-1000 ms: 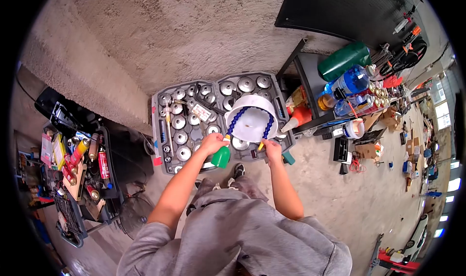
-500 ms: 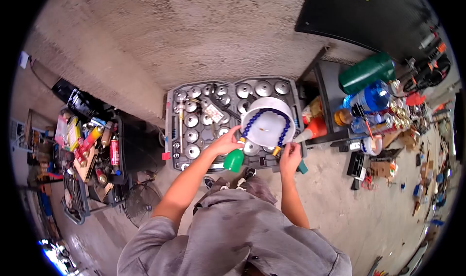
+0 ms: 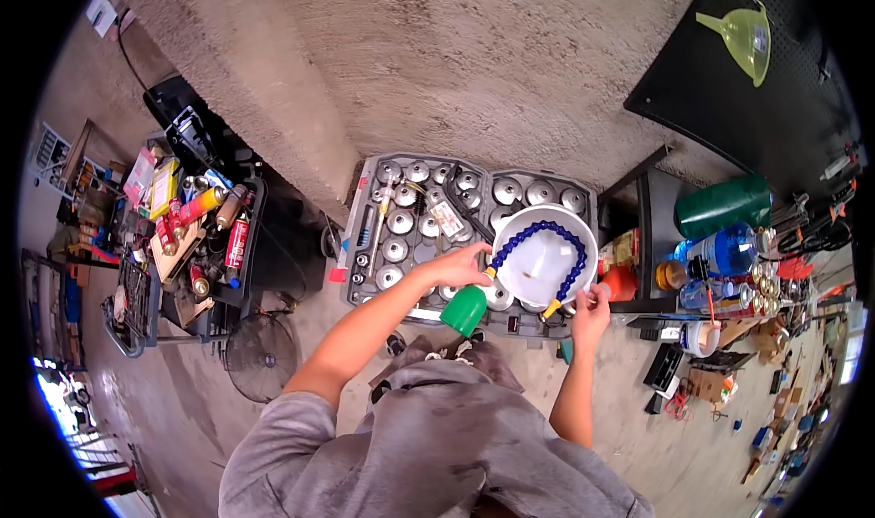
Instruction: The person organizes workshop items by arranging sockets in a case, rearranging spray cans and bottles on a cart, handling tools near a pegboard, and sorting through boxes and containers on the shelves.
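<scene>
In front of my body is a round white plastic bucket (image 3: 521, 285), its open top facing me. A blue segmented flexible hose (image 3: 550, 229) with yellow ends curves in an arc over its mouth. My left hand (image 3: 463, 264) grips the bucket's left rim, close to one yellow hose end. Just below this hand is a green cup-shaped piece (image 3: 465, 311); how it is attached is hidden. My right hand (image 3: 591, 308) has its fingers closed at the right rim, near the other hose end. Beneath the bucket lies an open grey case (image 3: 351, 244) of round metal oil filter wrench caps (image 3: 396, 248).
Left is a cart with spray cans (image 3: 238, 242), a floor fan (image 3: 262, 357) beside it. A dark shelf (image 3: 658, 190) at right carries a green container (image 3: 723, 206) and blue jugs (image 3: 729, 251). A yellow-green funnel (image 3: 746, 39) hangs on the black pegboard (image 3: 693, 71). A concrete wall (image 3: 492, 71) stands behind.
The view has shifted, so the case, bucket and hands sit further right and slightly lower, and more of the hanging funnel shows. Both hands remain at the bucket's rim.
</scene>
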Motion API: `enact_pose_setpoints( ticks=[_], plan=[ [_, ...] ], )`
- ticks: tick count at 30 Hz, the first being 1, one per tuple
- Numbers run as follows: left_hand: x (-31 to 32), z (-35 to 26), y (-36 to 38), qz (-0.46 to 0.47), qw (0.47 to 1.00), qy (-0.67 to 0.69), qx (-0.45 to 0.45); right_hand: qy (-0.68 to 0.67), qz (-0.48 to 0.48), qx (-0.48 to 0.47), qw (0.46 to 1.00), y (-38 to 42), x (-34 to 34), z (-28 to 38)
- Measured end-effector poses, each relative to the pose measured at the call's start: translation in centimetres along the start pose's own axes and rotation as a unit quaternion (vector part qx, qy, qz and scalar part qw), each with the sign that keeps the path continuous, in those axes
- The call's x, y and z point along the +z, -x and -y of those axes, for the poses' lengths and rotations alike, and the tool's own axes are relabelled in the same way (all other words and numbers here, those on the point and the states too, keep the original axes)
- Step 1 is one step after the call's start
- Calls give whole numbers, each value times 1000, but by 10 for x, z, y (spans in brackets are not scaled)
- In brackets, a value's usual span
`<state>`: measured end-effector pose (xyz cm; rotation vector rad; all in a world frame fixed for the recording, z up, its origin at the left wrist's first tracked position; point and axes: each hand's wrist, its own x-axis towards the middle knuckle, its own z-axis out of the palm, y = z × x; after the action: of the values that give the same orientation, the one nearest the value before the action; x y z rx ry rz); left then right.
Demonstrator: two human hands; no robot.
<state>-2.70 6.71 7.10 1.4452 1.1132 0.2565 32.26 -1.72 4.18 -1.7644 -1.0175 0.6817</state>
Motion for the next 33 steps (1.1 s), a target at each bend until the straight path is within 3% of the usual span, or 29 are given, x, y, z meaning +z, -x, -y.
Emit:
enact_pose_setpoints(
  ticks=[5,10,12,16,19,24,27,33],
  plan=[
    [-39,-1,41,-46,994,94,41,-11,27,-63,998,-2,23,56],
    [-104,20,92,-171,982,74,31,89,99,-145,980,-18,118,133],
    [-123,47,106,-210,974,80,26,40,113,-164,979,-22,171,143],
    [-153,120,107,-267,953,141,32,104,149,-217,959,-34,262,147],
    [-172,148,113,-281,951,128,-7,97,173,-199,960,-31,308,146],
    [-176,174,108,-268,955,121,-36,114,150,-187,964,-19,322,140],
    [-175,200,108,-283,955,79,-33,124,202,-177,955,-12,317,130],
    [-171,220,122,-289,953,91,-27,142,214,-133,957,11,317,104]
  ],
)
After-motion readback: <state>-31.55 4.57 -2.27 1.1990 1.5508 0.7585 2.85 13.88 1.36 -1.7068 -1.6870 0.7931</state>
